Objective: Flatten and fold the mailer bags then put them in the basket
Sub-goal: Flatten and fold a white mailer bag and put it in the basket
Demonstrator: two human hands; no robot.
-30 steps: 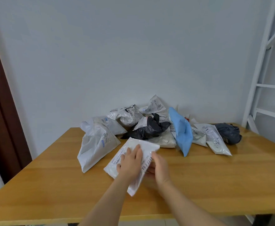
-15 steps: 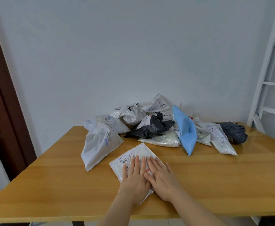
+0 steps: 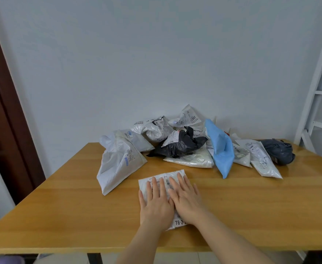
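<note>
Progress, head view: one flat white plastic mailer bag with a printed label (image 3: 163,181) is pressed onto the wooden table (image 3: 61,206) under the left hand (image 3: 156,203) and right hand (image 3: 186,200), both spread flat, side by side. Flattening is judged under way; folding is not yet done. A heap of crumpled mailer bags (image 3: 185,145) waits at 12 o'clock. No basket is seen. Bare tabletop lies at 9 and 3 o'clock; the near edge runs at 6.
</note>
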